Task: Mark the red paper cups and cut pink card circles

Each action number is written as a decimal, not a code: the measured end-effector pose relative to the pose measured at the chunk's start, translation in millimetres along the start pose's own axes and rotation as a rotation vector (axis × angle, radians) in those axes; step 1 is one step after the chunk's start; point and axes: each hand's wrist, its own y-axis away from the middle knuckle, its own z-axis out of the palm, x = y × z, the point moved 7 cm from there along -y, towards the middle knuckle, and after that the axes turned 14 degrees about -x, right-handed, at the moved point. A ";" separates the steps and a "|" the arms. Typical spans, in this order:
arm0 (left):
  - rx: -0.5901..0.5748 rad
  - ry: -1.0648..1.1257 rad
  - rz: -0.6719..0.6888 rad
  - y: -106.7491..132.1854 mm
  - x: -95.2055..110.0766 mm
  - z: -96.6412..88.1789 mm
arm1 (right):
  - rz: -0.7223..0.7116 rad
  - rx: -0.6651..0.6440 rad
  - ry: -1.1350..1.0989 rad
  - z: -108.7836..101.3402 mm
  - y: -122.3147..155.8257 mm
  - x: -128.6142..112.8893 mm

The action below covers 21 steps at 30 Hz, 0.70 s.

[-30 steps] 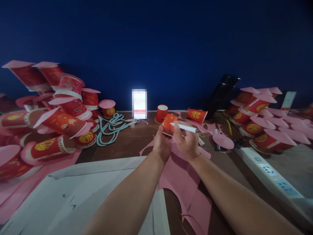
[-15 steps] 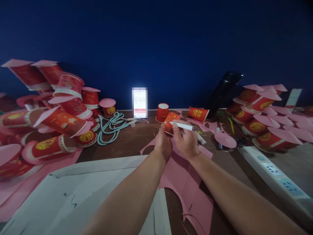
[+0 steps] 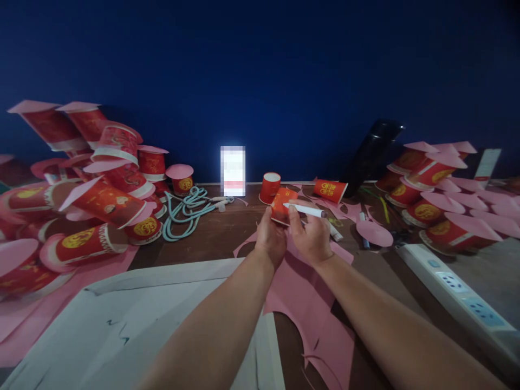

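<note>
A red paper cup (image 3: 281, 203) with a printed pattern lies tilted in my left hand (image 3: 271, 238), whose fingers wrap round its lower side. My right hand (image 3: 312, 235) grips a white marker pen (image 3: 306, 209), and its tip is at the cup's side. Just behind stands another red paper cup (image 3: 270, 188), upright with a white inside. To the right of it a red cup with gold characters (image 3: 331, 190) lies on its side. Beneath my hands is a cut sheet of pink paper (image 3: 300, 292) with curved edges.
Piled red cups with pink paper discs fill the left (image 3: 87, 242) and the right (image 3: 442, 214). A blue cable (image 3: 179, 225), a blurred bright screen (image 3: 233, 170), a black bottle (image 3: 371, 151), a power strip (image 3: 459, 292) and a large white sheet (image 3: 162, 319) surround my arms.
The view has shifted very slightly. My left hand still holds the cup, and the marker in my right hand has moved a tiny bit along its side.
</note>
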 end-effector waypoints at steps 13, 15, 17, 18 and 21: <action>0.001 0.016 -0.037 1.5 2.2 4.3 | -0.002 0.015 0.004 -0.7 -0.4 0.4; -0.005 0.018 -0.033 1.3 2.4 4.1 | 0.002 0.014 0.004 -0.6 -0.2 0.9; -0.007 0.023 -0.028 1.0 2.7 3.7 | 0.006 0.010 0.001 -0.3 0.0 1.8; -0.007 0.025 -0.026 0.9 2.8 3.5 | 0.007 0.006 0.000 0.1 0.0 2.3; -0.007 0.021 -0.021 0.8 3.2 2.6 | 0.007 -0.004 0.001 1.4 0.1 3.6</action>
